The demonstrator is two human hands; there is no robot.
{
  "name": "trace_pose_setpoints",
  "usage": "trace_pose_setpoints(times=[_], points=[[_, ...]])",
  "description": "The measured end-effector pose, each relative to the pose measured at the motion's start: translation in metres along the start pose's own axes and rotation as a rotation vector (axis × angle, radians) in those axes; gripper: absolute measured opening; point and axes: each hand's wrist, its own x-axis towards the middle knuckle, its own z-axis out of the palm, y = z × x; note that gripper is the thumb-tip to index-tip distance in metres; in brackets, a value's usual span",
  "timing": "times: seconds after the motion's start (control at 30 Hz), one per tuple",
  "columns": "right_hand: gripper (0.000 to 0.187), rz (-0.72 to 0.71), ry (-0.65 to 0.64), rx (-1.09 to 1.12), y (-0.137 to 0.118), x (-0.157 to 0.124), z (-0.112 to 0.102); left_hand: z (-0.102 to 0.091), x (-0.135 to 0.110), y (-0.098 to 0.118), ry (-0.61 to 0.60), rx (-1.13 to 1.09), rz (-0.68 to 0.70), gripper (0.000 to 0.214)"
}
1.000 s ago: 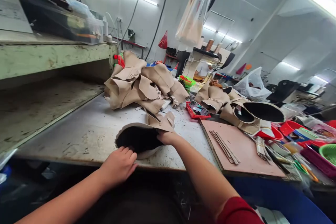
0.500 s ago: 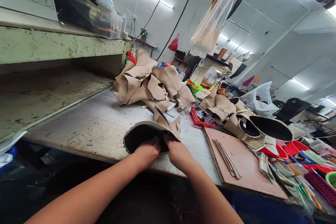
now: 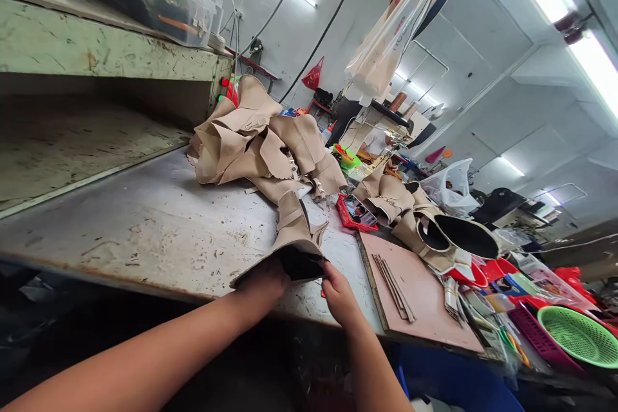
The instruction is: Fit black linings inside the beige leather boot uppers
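Tan boot-like piece (image 3: 292, 222) on the tabletop (image 3: 178, 232), left of the pink board (image 3: 437, 299), mouth facing the wearer. Half a second on: right hand (image 3: 338, 291) has shifted out of the mouth, now pinching the rim's board-side corner. Left hand (image 3: 266, 281) inside, fingertips lost in shadow; grip can't be told. Far part shows more fully. Judged: rim steadied for inside handling.

Our left hand (image 3: 265, 284) has moved from the near left rim into the beige piece (image 3: 290, 225); our right (image 3: 337, 293) has withdrawn to its right edge, and its far end now stretches farther away.
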Motion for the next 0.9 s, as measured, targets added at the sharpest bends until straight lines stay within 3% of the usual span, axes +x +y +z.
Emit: trace_pose_setpoints(times=[0.17, 0.27, 0.43, 0.63, 0.9], points=[[0.062, -0.054, -0.075, -0.091, -0.011, 0.004, 0.021, 0.005, -0.001, -0.006, 0.013, -0.043, -0.002, 0.044], [0.065, -0.129, -0.158, -0.271, -0.025, 0.011, 0.036, 0.006, -0.001, -0.013, 0.011, -0.099, 0.006, 0.047], [0.044, -0.057, -0.110, -0.396, -0.040, 0.020, 0.044, -0.014, 0.002, -0.021, -0.045, -0.189, -0.089, 0.042], [0.037, -0.048, -0.020, -0.409, -0.032, 0.026, 0.037, -0.040, 0.003, -0.022, -0.073, -0.307, -0.220, 0.039], [0.041, -0.148, 0.060, -0.511, -0.002, 0.023, 0.050, -0.039, -0.013, -0.039, -0.273, -0.370, -0.187, 0.039]])
